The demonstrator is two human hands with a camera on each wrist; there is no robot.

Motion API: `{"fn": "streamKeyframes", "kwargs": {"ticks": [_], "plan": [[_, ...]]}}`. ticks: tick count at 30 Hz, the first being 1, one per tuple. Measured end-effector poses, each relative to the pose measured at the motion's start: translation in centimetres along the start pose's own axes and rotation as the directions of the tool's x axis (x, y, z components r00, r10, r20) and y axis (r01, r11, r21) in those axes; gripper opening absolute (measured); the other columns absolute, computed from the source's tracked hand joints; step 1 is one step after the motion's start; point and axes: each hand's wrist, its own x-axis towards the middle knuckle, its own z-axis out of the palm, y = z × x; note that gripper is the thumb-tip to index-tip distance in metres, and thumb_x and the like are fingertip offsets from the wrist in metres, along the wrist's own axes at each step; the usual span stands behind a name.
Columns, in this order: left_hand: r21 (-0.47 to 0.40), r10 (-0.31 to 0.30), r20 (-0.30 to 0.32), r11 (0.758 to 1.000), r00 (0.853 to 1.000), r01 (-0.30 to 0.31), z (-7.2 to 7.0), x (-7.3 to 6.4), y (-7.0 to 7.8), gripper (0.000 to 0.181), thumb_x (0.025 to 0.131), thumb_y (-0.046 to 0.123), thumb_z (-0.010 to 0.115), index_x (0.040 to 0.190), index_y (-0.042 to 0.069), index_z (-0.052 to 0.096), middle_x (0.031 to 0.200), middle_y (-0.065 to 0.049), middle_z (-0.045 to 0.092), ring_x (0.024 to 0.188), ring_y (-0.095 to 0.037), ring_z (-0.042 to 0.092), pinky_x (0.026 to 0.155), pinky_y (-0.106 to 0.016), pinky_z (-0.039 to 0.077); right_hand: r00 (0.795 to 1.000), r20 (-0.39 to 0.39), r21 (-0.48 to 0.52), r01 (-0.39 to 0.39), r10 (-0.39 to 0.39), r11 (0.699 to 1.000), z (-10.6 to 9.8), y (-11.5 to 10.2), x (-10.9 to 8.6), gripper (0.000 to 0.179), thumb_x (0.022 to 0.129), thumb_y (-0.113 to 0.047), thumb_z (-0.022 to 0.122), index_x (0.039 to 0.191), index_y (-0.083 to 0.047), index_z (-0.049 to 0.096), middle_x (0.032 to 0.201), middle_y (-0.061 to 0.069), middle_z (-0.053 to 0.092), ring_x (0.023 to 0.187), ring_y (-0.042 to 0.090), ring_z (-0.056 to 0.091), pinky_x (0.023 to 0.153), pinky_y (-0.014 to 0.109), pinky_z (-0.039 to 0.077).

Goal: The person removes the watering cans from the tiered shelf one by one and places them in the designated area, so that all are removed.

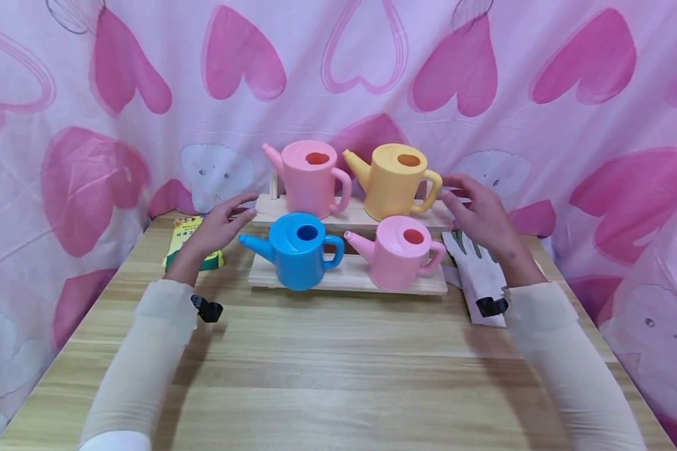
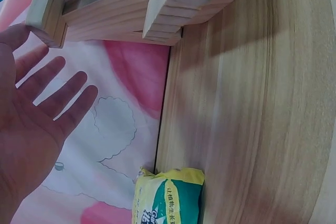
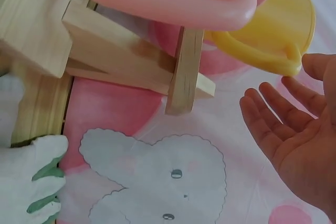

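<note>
A two-tier wooden rack (image 1: pixel 346 282) carries several toy watering cans. On its upper tier stand a coral-pink can (image 1: pixel 309 181) and a yellow can (image 1: pixel 392 188). The lower tier bears a blue can (image 1: pixel 299 257) and a light-pink can (image 1: pixel 396 257). My left hand (image 1: pixel 217 225) is at the left end of the upper plank, fingers extended, with the thumb right at the plank's end (image 2: pixel 47 11) in the left wrist view. At the right end my right hand (image 1: pixel 479 210) reaches beside the yellow can's handle (image 3: pixel 262 59), its fingers loosely spread and nothing gripped.
A yellow-and-green packet (image 1: pixel 210 260) lies on the table (image 1: pixel 327 369) left of the rack. Pale work gloves (image 1: pixel 479 282) with green parts lie at the right, under my right forearm. A pink heart-patterned curtain (image 1: pixel 310 116) hangs behind and on both sides.
</note>
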Motion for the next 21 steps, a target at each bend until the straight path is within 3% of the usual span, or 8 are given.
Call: {"fn": "streamKeyframes", "kwargs": {"ticks": [9,15,21], "plan": [[-0.081,-0.035,0.012,0.996,0.999,0.036,0.0,-0.2,0.1,0.060,0.107,0.042,0.055,0.161,0.021,0.039,0.161,-0.011,0.038,0.140,-0.039,0.043,0.108,-0.061,0.043,0.999,-0.012,0.030,-0.037,0.037,0.999,0.7,-0.6,0.9,0.054,0.105,-0.046,0.057,0.148,-0.014,0.053,0.141,0.010,0.057,0.122,0.031,0.057,0.087,0.052,0.059],[-0.119,-0.015,-0.012,0.993,1.000,0.014,0.2,0.0,-0.2,0.058,0.107,0.038,0.057,0.159,0.017,0.041,0.158,-0.012,0.043,0.138,-0.036,0.046,0.108,-0.055,0.046,0.999,-0.012,0.046,-0.040,0.040,0.998,1.0,-0.4,1.5,0.050,0.106,-0.044,0.055,0.143,-0.010,0.057,0.130,0.012,0.061,0.110,0.031,0.061,0.077,0.046,0.062],[-0.151,0.015,-0.035,0.988,0.999,-0.020,0.7,0.2,-0.5,0.057,0.107,0.037,0.056,0.157,0.014,0.043,0.157,-0.012,0.044,0.133,-0.034,0.052,0.106,-0.046,0.049,0.999,-0.032,0.069,-0.032,0.034,0.997,1.1,-0.1,1.8,0.048,0.107,-0.041,0.053,0.141,-0.007,0.058,0.126,0.013,0.063,0.109,0.030,0.065,0.092,0.040,0.058]]}}
